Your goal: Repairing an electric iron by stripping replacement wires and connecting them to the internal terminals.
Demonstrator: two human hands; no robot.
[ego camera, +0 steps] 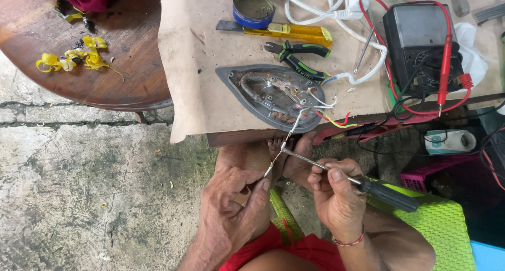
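The left hand [231, 208] is pinching a thin white wire [281, 147] between fingertips, the wire running up and away to the iron soleplate [271, 95] above. Just right, the right hand [336, 197] is gripping a screwdriver [363, 184], its tip touching the wire.

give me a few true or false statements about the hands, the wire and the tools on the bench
1. The right hand holds a black-handled screwdriver. True.
2. The left hand pinches a thin pale wire running from the grey iron soleplate. True.
3. The green-and-black pliers are in the left hand. False: they lie on the brown paper-covered bench.
4. The yellow utility knife lies on the concrete floor. False: it lies on the bench.
5. A red probe rests across the black meter. True.
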